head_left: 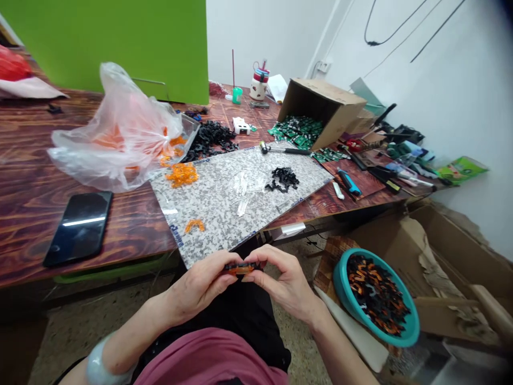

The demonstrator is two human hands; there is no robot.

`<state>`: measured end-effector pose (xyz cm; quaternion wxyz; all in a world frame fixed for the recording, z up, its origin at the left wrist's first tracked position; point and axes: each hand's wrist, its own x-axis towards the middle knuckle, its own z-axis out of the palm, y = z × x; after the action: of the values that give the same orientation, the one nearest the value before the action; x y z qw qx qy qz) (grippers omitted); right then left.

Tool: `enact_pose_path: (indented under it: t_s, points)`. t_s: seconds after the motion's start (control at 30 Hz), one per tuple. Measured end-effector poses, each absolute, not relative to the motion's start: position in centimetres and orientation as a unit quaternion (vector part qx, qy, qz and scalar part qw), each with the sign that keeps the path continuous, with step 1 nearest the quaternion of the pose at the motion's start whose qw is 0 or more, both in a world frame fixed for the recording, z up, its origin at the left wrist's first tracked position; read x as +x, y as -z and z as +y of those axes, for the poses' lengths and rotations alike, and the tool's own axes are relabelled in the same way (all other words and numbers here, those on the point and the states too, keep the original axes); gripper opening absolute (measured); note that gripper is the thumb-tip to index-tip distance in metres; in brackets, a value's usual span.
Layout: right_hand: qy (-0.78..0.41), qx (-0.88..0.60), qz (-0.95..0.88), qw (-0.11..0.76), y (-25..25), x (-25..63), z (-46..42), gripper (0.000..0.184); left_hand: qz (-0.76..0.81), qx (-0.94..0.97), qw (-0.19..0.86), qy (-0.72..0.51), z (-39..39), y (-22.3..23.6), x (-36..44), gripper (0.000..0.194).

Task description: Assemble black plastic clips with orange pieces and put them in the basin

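Two hands work close to the body, just in front of the speckled board [224, 214]. The left hand [192, 286] and the right hand [286, 283] pinch one small orange and black plastic piece [240, 269] between them, right by the near edge of the board. The fingers [266, 255] curl almost shut and hold the piece at its two ends. It looks light and stiff, and maybe a bit slick, so its ends seem the best place to hold it. It may snap if it is bent too hard.

To the right of the board, low down, sits a teal bowl [340, 289] full of black and orange pieces. On the board lie a loose orange piece [194, 226], clear sticks [242, 187], a black heap [282, 179] and a small hammer [284, 151]. Left of the board are a phone [78, 229] and a see-through bag [120, 133]. Past the board, a cardboard box [320, 109] lies on its side, with green circuit boards [296, 131] spilling onto the worktop [248, 115].
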<state>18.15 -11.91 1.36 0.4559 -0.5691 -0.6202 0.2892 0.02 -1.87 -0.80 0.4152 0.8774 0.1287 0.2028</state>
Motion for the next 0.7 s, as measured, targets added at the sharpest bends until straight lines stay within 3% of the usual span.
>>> enact_pose_path:
  t_s: [0.27,0.4,0.53,0.7]
  points:
    - [-0.224,-0.603,-0.615,0.456,-2.9,19.7,-13.2,0.013,0.105,0.862,0.458,-0.188,-1.5,1.1,3.1,0.018]
    - [-0.202,-0.613,-0.610,0.460,-3.3,20.7,-14.1,0.008,0.082,0.830,0.528,-0.162,-2.2,1.0,4.8,0.019]
    - [-0.226,-0.626,-0.571,0.481,-2.7,21.7,-14.8,0.016,0.088,0.777,0.594,-0.190,-3.1,1.6,6.4,0.024]
    - [-0.264,-0.663,-0.539,0.448,-1.2,27.0,-13.5,0.026,0.175,0.683,0.687,-0.176,-4.1,2.5,7.4,0.026]
